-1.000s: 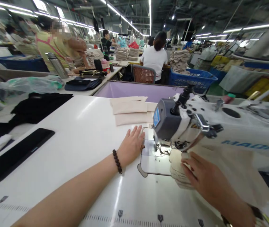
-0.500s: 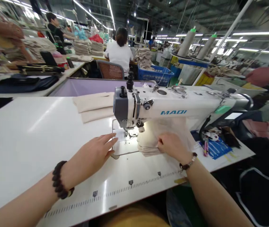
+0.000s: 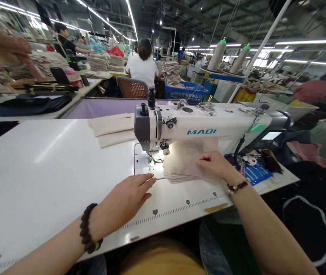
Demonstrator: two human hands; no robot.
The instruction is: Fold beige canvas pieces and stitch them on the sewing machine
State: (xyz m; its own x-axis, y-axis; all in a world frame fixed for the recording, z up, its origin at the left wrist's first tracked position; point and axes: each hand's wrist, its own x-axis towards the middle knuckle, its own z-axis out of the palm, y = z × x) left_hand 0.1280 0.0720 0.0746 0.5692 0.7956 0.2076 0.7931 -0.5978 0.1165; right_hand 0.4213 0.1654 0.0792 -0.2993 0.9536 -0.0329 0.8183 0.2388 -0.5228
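Observation:
A white sewing machine [image 3: 203, 124] with a lit needle area stands on the white table [image 3: 51, 164]. Under its arm lies a stack of beige fabric pieces [image 3: 180, 162]. My right hand [image 3: 217, 164] is over the right part of this stack, thumb and fingertips pressed together; what they pinch, if anything, is too small to make out. Flat and palm down, my left hand [image 3: 128, 196] rests on the table in front of the needle plate [image 3: 141, 162], fingers stretched toward the stack and holding nothing. Folded beige pieces [image 3: 112, 128] lie left of the machine head.
At the right end of the table are a blue packet [image 3: 256, 173] and small tools. Behind the machine are a blue basket [image 3: 187, 93] and a seated person in white [image 3: 143, 67]. Two thread cones [image 3: 216, 55] stand at the back right. Dark items [image 3: 33, 103] lie on the left table.
My left hand has come back from the needle plate toward the table's front edge and a little right. My right hand has shifted slightly right and up over the stack. The view has moved a little.

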